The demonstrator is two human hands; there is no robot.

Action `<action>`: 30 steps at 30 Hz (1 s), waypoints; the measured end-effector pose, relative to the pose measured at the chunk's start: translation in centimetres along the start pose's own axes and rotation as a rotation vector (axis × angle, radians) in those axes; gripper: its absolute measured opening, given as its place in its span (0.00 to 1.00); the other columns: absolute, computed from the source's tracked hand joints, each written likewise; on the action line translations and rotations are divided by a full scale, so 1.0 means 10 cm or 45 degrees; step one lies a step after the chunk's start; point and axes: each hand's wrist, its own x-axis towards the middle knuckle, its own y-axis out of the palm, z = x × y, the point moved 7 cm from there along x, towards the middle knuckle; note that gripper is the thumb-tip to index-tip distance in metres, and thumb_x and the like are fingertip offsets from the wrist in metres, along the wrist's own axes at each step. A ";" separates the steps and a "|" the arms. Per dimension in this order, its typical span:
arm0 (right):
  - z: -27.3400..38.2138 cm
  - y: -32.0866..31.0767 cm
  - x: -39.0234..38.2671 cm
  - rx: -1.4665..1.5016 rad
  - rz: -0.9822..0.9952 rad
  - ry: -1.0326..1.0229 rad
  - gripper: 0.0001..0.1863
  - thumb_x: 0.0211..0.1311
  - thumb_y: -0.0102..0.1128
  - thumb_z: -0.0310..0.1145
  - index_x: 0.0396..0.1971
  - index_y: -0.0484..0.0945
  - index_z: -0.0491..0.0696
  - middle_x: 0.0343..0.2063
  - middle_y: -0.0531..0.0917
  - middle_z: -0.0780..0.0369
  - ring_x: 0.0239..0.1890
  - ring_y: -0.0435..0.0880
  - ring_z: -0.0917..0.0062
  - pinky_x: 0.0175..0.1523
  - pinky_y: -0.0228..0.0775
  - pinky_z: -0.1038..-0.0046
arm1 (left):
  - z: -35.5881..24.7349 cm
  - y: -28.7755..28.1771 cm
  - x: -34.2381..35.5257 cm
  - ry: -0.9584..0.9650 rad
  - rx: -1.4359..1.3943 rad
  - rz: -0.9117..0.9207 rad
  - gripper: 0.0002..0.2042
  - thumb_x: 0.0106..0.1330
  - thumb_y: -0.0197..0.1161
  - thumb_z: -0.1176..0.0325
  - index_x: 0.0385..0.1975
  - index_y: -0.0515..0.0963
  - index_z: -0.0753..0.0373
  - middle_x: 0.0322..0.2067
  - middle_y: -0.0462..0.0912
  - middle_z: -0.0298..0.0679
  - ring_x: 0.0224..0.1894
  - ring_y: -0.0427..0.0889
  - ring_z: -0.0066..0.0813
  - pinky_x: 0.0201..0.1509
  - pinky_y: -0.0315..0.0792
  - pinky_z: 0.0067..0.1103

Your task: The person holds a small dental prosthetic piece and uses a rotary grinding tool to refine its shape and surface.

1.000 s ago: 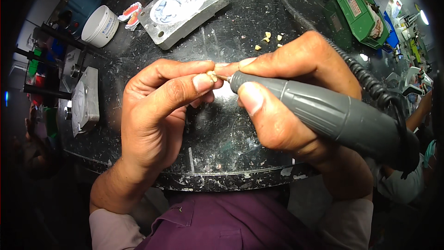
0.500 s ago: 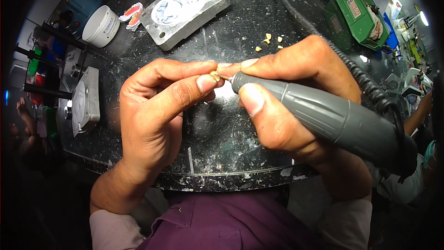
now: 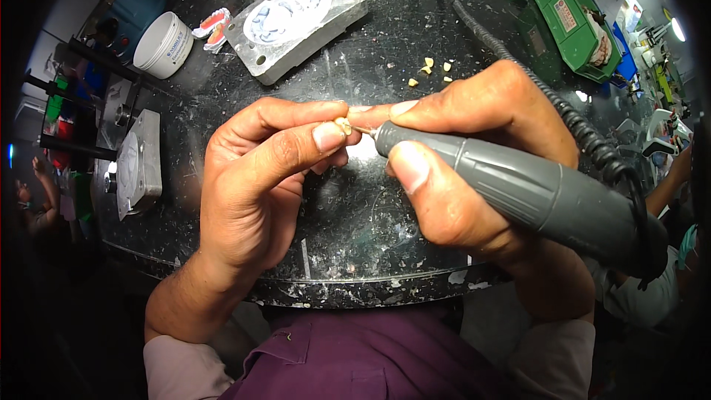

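**Two hands (image 3: 252, 170), one rotary handpiece (image 3: 503, 178), one small tooth-like piece (image 3: 343, 126)**

Pinched piece: cream-yellow, held between the left hand's thumb and forefinger tips, above the bench; the other left fingers curl beneath.

Bur (image 3: 365, 131): slender, brown, projecting from the handpiece's nose toward the piece. Whether it touches cannot be told.

Right hand (image 3: 481, 100): thumb and forefinger closed on the dark grey, ribbed handpiece near its nose; another finger reaches to the left forefinger's tip, seemingly as a brace.

Step in hand, as judged: trimming or grinding the piece with the bur. Next move calls for a firm left pinch, light bur pressure and small turns of the piece, with fingertips clear of the bur.

Coiled cord (image 3: 585, 130): black, running beyond the right hand.

Loose tooth-like pieces (image 3: 428, 65): a small scatter, beyond the right knuckles.

Metal flask half (image 3: 326, 37): grey, filled with white plaster, beyond the left hand. Denture models (image 3: 213, 26), red and white, just beside it; white tub (image 3: 163, 44) farther left.

Green bin (image 3: 566, 18): far right.

Bench (image 3: 355, 233): black, spattered white.
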 end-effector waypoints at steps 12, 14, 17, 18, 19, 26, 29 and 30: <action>-0.03 0.00 -0.01 -0.286 0.136 -0.283 0.09 0.53 0.58 0.18 0.34 0.71 0.39 0.34 0.84 0.50 0.36 0.85 0.75 0.44 0.80 0.72 | 0.02 0.01 0.01 -0.030 -0.063 0.026 0.08 0.62 0.60 0.78 0.40 0.79 0.70 0.36 0.84 0.46 0.40 0.83 0.28 0.47 0.76 0.22; -0.20 -0.04 -0.05 -0.199 0.086 -0.294 0.08 0.53 0.58 0.19 0.34 0.72 0.39 0.34 0.84 0.50 0.36 0.85 0.75 0.44 0.80 0.72 | 0.02 0.01 0.01 -0.023 -0.058 0.022 0.08 0.62 0.60 0.78 0.40 0.79 0.70 0.36 0.84 0.46 0.40 0.83 0.28 0.47 0.76 0.22; -0.07 -0.06 0.00 -0.103 0.149 -0.241 0.08 0.54 0.58 0.20 0.35 0.71 0.39 0.34 0.84 0.50 0.36 0.85 0.75 0.44 0.80 0.72 | 0.01 0.03 0.00 -0.013 -0.058 0.022 0.08 0.62 0.60 0.78 0.40 0.79 0.70 0.36 0.84 0.46 0.40 0.83 0.28 0.47 0.76 0.22; -0.04 0.00 0.03 -0.086 0.265 -0.173 0.09 0.54 0.57 0.20 0.36 0.71 0.40 0.34 0.84 0.49 0.37 0.85 0.74 0.44 0.79 0.72 | 0.01 0.01 0.00 -0.011 -0.058 0.017 0.08 0.63 0.60 0.77 0.40 0.79 0.70 0.37 0.84 0.46 0.40 0.83 0.29 0.47 0.76 0.21; -0.05 0.01 0.03 -0.079 0.271 -0.175 0.09 0.54 0.57 0.20 0.36 0.71 0.40 0.34 0.84 0.49 0.37 0.85 0.74 0.44 0.79 0.72 | 0.01 -0.01 0.00 -0.006 -0.055 0.009 0.08 0.63 0.60 0.77 0.40 0.79 0.70 0.37 0.84 0.46 0.40 0.83 0.29 0.47 0.76 0.21; -0.07 -0.01 0.00 -0.218 0.255 -0.492 0.12 0.56 0.56 0.19 0.41 0.68 0.39 0.36 0.82 0.44 0.38 0.85 0.69 0.45 0.81 0.70 | 0.14 0.03 0.00 -0.284 -0.449 0.059 0.12 0.64 0.59 0.74 0.45 0.76 0.70 0.37 0.83 0.45 0.38 0.82 0.27 0.46 0.76 0.20; 0.00 0.02 -0.02 -0.306 0.306 -0.608 0.14 0.55 0.55 0.17 0.43 0.67 0.38 0.37 0.81 0.42 0.38 0.85 0.67 0.45 0.81 0.69 | 0.12 0.06 0.00 -0.291 -0.523 0.148 0.12 0.64 0.59 0.74 0.46 0.76 0.70 0.36 0.83 0.45 0.37 0.82 0.27 0.46 0.76 0.20; -0.02 0.03 -0.03 -0.305 0.307 -0.598 0.15 0.55 0.55 0.16 0.44 0.67 0.38 0.38 0.81 0.42 0.38 0.86 0.67 0.45 0.81 0.69 | 0.11 0.06 0.00 -0.307 -0.530 0.139 0.12 0.64 0.59 0.74 0.46 0.76 0.71 0.36 0.83 0.44 0.37 0.82 0.27 0.46 0.76 0.20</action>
